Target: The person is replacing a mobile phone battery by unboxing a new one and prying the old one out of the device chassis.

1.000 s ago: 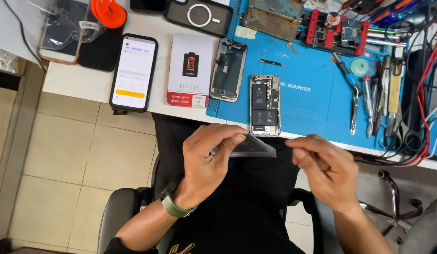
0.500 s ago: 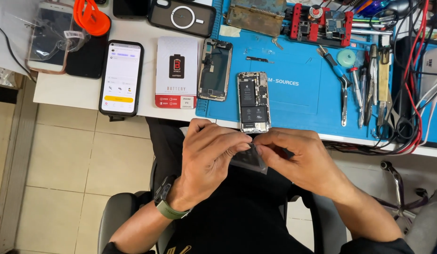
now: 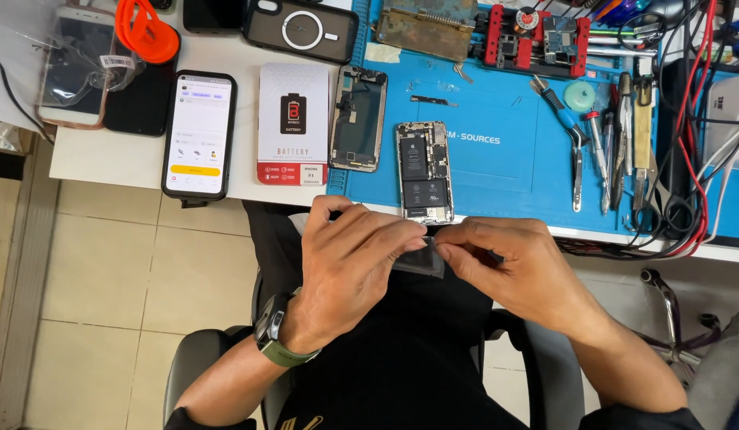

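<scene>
Left hand (image 3: pixel 349 267) and right hand (image 3: pixel 517 267) pinch a small dark translucent plastic piece (image 3: pixel 421 261) in a shared grip — just beyond it, the opened phone chassis (image 3: pixel 424 171) lies on the bench.

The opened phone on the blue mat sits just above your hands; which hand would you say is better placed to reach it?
Probably the right hand: its fingertips lie just below the opened phone. The left hand sits further left and covers most of the dark flat part that both hands pinch.
</scene>
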